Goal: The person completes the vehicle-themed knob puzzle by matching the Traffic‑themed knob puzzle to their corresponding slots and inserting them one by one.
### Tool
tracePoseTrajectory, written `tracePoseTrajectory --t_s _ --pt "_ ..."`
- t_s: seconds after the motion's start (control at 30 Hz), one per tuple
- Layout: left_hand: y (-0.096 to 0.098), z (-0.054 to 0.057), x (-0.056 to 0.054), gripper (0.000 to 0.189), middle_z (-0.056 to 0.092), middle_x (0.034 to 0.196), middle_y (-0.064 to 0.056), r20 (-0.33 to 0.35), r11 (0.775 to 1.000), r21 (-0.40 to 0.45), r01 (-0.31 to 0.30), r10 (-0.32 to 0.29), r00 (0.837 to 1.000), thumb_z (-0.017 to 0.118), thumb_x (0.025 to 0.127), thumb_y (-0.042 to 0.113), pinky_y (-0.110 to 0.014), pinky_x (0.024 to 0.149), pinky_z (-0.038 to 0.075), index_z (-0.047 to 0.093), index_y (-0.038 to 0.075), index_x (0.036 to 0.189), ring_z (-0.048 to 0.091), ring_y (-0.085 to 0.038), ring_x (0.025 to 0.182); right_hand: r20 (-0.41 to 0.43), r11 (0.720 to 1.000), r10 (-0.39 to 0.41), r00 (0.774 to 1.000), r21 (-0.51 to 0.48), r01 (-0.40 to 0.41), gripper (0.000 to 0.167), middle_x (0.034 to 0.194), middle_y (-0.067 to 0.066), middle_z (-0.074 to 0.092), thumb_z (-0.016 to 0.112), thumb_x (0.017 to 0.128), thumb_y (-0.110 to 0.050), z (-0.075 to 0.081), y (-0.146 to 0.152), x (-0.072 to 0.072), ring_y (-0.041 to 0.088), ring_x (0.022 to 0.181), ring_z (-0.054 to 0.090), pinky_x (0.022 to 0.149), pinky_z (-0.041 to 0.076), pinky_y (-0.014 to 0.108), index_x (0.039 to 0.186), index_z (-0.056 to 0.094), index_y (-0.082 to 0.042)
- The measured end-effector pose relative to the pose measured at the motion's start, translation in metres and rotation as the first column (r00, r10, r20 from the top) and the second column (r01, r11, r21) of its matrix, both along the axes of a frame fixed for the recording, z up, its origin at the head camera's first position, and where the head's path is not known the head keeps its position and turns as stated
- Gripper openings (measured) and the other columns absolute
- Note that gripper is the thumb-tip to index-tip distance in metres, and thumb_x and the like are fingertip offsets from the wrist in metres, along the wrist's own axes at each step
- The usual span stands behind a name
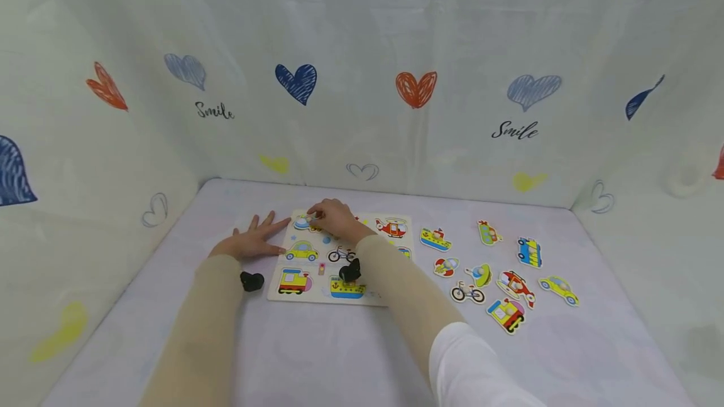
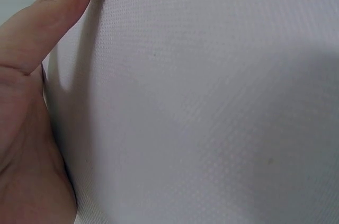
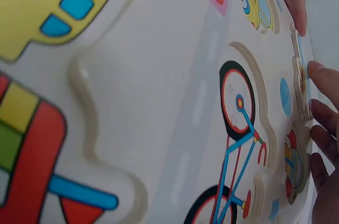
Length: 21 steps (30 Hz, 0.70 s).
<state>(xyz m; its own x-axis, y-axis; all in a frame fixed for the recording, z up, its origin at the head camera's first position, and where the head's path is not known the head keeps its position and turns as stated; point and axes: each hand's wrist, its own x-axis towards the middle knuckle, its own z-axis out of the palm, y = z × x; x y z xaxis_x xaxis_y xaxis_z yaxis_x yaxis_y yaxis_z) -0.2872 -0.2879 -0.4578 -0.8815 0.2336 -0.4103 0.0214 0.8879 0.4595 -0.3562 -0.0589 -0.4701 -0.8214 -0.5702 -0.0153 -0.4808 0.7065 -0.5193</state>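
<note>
A wooden puzzle board [image 1: 311, 272] printed with vehicles lies flat on the table. At its upper left corner, my right hand [image 1: 335, 218] reaches across and pinches a small blue, white and yellow puzzle piece [image 1: 302, 223] with thumb and fingertips. In the right wrist view, this puzzle piece [image 3: 302, 75] appears nearly edge-on, close over the board; I cannot tell its picture. My left hand [image 1: 249, 244] lies spread on the table, its fingertips at the board's left edge. The left wrist view shows the thumb [image 2: 58, 9] against that edge. My right forearm covers part of the board.
Loose vehicle pieces lie scattered right of the board, among them a ship [image 1: 435, 239], a bus [image 1: 529, 252], a bicycle [image 1: 467, 293], a helicopter [image 1: 516, 287], a train [image 1: 506, 314] and a car [image 1: 559, 289]. A cloth backdrop [image 1: 362, 137] with hearts stands behind the table.
</note>
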Motion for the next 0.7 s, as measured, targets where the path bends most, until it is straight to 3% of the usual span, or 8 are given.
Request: tracePoseTrajectory --t_s 0.17,0.47,0.7 --pt "-0.001 0.0 0.0 0.093 -0.007 0.161 -0.021 -0.001 1.0 -0.006 -0.002 0.002 1.0 0.066 0.085 0.055 -0.075 0.1 -0.013 0.018 0.021 0.157 -0.018 -0.048 0.141 0.046 0.997 0.025 0.999 -0.074 -0.022 0.037 0.108 -0.005 0.058 0.069 0.092 -0.031 0.001 0.009 -0.003 0.011 0.096 0.051 0.085 0.043 0.027 0.127 0.065 -0.019" --pt "-0.001 -0.004 -0.002 0.095 -0.007 0.161 -0.019 0.007 1.0 -0.011 -0.02 0.02 1.0 0.067 0.083 0.056 -0.074 0.1 -0.014 0.018 0.023 0.157 -0.019 -0.046 0.142 0.147 0.99 -0.016 0.989 -0.136 0.036 0.029 0.105 -0.004 0.052 0.073 0.09 -0.024 0.002 0.016 0.002 0.012 0.094 0.048 0.078 0.043 0.024 0.118 0.072 -0.018" --pt "0.0 0.001 0.001 0.094 -0.007 0.161 -0.02 0.005 1.0 0.005 -0.015 0.015 1.0 0.067 0.084 0.054 -0.074 0.1 -0.015 0.019 0.02 0.157 -0.019 -0.047 0.141 0.071 0.997 0.026 0.997 -0.072 -0.021 0.028 0.102 -0.004 0.051 0.068 0.094 -0.026 -0.003 0.013 0.002 0.011 0.09 0.046 0.072 0.042 0.021 0.12 0.071 -0.019"
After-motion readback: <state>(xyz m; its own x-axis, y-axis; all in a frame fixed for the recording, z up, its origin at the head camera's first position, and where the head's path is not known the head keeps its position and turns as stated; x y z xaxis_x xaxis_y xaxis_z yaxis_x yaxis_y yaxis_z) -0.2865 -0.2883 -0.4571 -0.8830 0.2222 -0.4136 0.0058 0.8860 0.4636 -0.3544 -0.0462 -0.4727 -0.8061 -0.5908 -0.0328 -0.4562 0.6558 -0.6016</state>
